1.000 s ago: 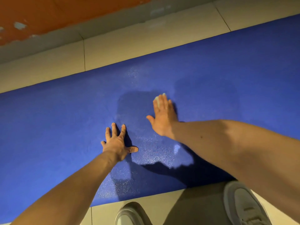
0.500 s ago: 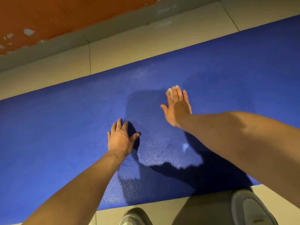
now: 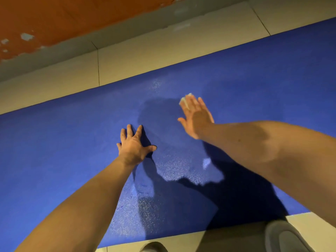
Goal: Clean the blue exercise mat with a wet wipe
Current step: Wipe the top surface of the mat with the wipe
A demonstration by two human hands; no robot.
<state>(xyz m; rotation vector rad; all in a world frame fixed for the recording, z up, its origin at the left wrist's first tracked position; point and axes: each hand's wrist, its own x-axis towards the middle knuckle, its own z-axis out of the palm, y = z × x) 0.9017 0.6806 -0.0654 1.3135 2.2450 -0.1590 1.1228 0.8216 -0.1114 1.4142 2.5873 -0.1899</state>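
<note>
Wipe peeks from under our right grip, whose straight fingers press it onto the blue mat mid-width; our left grip, released and splayed, rests near-left.

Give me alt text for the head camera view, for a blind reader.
A person's right hand presses a white wet wipe flat on a blue exercise mat, while the left hand rests on the mat with fingers spread. The mat lies on pale floor tiles by an orange wall; a grey shoe shows at the near edge.
</note>
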